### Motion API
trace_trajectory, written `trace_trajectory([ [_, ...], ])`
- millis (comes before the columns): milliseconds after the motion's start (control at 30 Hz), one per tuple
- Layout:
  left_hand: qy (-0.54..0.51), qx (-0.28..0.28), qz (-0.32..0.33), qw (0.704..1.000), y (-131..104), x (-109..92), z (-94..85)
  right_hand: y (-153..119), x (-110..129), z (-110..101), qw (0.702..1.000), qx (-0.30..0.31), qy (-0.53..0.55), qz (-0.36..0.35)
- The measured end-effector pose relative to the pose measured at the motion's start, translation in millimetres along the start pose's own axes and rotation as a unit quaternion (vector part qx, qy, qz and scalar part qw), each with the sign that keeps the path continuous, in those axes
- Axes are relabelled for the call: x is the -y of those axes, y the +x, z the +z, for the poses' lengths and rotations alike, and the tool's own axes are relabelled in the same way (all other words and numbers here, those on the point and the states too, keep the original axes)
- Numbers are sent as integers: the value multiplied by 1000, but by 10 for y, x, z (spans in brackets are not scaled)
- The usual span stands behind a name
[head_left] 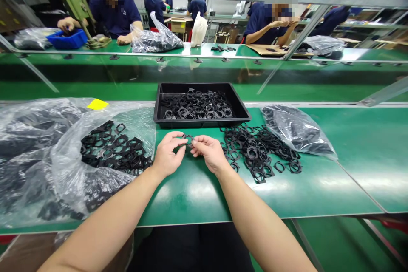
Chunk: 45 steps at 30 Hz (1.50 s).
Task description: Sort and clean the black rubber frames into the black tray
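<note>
Between my two hands, a small black ring-shaped part [188, 139] is held just in front of the black tray. My left hand [170, 153] pinches its left side between thumb and fingers. The fingertips of my right hand [208, 151] grip its right side. Many black ring parts fill the black tray [202, 125]. A loose pile of black parts [251, 146] lies on the green table right of my right hand. Left of my left hand, an open clear plastic bag [70, 157] shows more black parts [114, 146] inside.
A closed plastic bag of parts [296, 129] lies at the right. A yellow label [97, 104] sits on the left bag. Beyond a metal frame, people in dark shirts work at a bench with a blue bin [67, 39] and bags.
</note>
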State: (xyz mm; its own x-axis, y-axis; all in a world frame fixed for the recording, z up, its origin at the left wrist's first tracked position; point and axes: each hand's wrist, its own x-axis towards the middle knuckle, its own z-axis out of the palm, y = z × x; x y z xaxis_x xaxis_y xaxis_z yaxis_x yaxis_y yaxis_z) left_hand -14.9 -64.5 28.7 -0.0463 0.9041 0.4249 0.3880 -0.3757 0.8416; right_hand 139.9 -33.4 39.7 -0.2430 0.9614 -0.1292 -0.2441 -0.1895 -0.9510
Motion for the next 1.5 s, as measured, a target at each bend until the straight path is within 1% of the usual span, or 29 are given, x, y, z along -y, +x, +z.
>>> trace_trajectory([
  [67,-104,1,-80,991,22,-10,19,24,2,-25,1000,-7,-7,2],
  [100,-159,0,-132,978,41,-9,23,32,4,-37,1000,-1,-14,5],
  [167,-243,5,-226,943,84,7,17,42,11,-54,999,20,-29,12],
  [200,-269,13,-258,928,104,20,7,43,13,-61,999,29,-35,15],
  [267,-295,30,-291,910,133,45,-16,43,15,-75,998,35,-44,16],
  [367,-313,39,-300,900,140,56,-37,46,14,-106,997,45,-55,18],
  [500,-337,40,-308,889,122,14,-32,53,12,-145,996,74,-52,25],
  [633,-370,33,-315,873,112,-29,-35,29,-19,-128,997,68,-37,24],
  [733,-366,32,-314,876,104,-32,-30,19,-17,-100,997,54,-43,33],
  [833,-340,18,-306,889,102,-13,-3,82,131,-83,995,45,-71,55],
  [900,-314,-3,-288,905,102,11,19,178,322,-70,997,5,-74,29],
  [967,-281,-11,-268,921,95,44,39,295,519,-50,995,-78,-52,-40],
  [1033,-244,6,-242,939,74,79,55,391,628,-25,981,-155,-68,-91],
  [1067,-220,22,-223,949,58,94,60,416,631,-12,973,-178,-109,-102],
  [1100,-192,42,-198,960,40,105,64,420,599,-2,961,-188,-172,-107],
  [1133,-161,63,-170,970,21,112,65,401,540,6,943,-186,-255,-109],
  [1167,-129,87,-141,978,3,114,64,362,464,9,913,-176,-351,-112],
  [1200,-99,111,-114,982,-12,112,61,306,386,7,870,-159,-453,-115],
  [1267,-52,147,-75,985,-28,101,50,167,263,-16,755,-126,-633,-111],
  [1300,-37,157,-64,985,-30,95,44,97,234,-36,700,-112,-699,-98],
  [1333,-27,162,-59,985,-27,91,39,33,228,-61,650,-98,-749,-80],
  [1367,-20,164,-59,985,-22,89,34,-21,243,-88,608,-81,-787,-62],
  [1400,-17,163,-60,985,-17,90,31,-65,271,-116,575,-60,-815,-45],
  [1433,-17,163,-62,985,-12,92,30,-98,305,-141,552,-39,-833,-32],
  [1467,-18,162,-64,985,-10,94,29,-122,338,-163,538,-20,-843,-23],
  [1500,-22,162,-65,984,-9,97,29,-139,366,-182,532,-6,-846,-18],
])
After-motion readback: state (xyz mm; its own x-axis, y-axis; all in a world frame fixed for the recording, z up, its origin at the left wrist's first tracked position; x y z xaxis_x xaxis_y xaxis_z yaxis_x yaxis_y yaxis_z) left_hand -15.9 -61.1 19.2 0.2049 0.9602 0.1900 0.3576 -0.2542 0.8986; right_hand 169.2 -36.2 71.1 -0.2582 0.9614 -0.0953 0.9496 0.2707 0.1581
